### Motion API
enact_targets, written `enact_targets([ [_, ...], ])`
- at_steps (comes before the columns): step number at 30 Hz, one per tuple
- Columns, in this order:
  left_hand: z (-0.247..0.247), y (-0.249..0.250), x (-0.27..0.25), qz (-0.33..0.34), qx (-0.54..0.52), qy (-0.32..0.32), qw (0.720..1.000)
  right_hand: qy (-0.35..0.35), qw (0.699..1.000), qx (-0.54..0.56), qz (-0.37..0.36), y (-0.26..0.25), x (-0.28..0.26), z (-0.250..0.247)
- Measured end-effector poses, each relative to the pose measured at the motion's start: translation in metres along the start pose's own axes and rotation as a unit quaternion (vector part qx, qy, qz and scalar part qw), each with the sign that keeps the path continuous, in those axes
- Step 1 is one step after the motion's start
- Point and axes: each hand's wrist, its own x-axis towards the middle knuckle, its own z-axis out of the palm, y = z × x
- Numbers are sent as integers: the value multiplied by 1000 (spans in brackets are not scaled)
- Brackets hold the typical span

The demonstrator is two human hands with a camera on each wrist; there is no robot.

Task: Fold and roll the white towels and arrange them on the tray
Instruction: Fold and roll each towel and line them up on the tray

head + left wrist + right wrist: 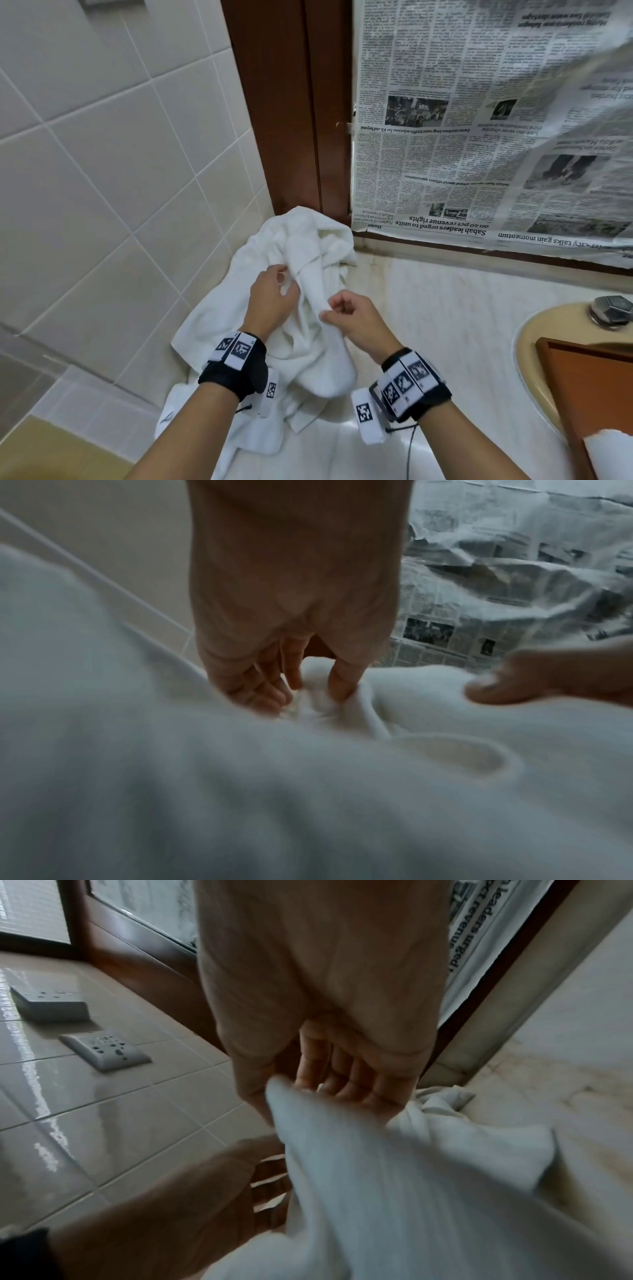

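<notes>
A heap of crumpled white towels [274, 346] lies on the counter against the tiled wall. My left hand [274, 294] grips a fold of the top towel [308, 777], thumb and fingers curled into the cloth. My right hand [346, 313] pinches an edge of the same towel [377, 1177] just to the right of the left hand. A wooden tray [589, 387] sits over the sink at the right, with a white towel end [609, 455] showing at its near corner.
A beige sink [527, 346] with a metal tap knob [613, 308] lies at the right. Newspaper [479, 120] covers the window behind the counter. The tiled wall [102, 171] stands at the left, with two wall sockets [103, 1050]. The marble counter [428, 325] stretches between towels and sink.
</notes>
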Motion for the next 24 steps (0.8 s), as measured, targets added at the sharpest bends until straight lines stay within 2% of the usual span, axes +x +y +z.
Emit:
enact_targets([
  [2,0,3,-3,1,-11,-9,1000,-40,999,-21,13,4,-16,-2],
  [4,-1,10,-11,-3,-20,-47,999,-82,996,-32,36,8,-29,-2],
  [5,-2,13,-17,6,-25,-61,998,-87,995,-16,50,10,-32,-3],
  [7,-5,17,-31,21,-56,-72,996,-52,990,95,87,8,-33,-4],
  [8,-9,18,-38,26,-78,-77,994,-20,979,168,109,8,-29,-5],
  [11,-22,22,-62,5,-169,-116,979,57,921,345,171,14,-12,-8],
  [13,-31,24,-79,-21,-228,-152,961,61,891,403,200,22,-1,-7],
  [14,-36,23,-85,-37,-250,-161,954,67,885,411,209,21,1,-5],
  [16,-45,15,-94,-68,-276,-152,947,84,891,400,199,17,5,0],
  [18,-53,2,-96,-82,-261,-123,954,81,922,342,160,7,2,4],
  [21,-61,-7,-98,-47,-149,-86,984,54,976,201,68,-10,-11,12],
  [24,-56,2,-98,-1,-116,-98,988,33,996,82,-13,-32,-28,17],
])
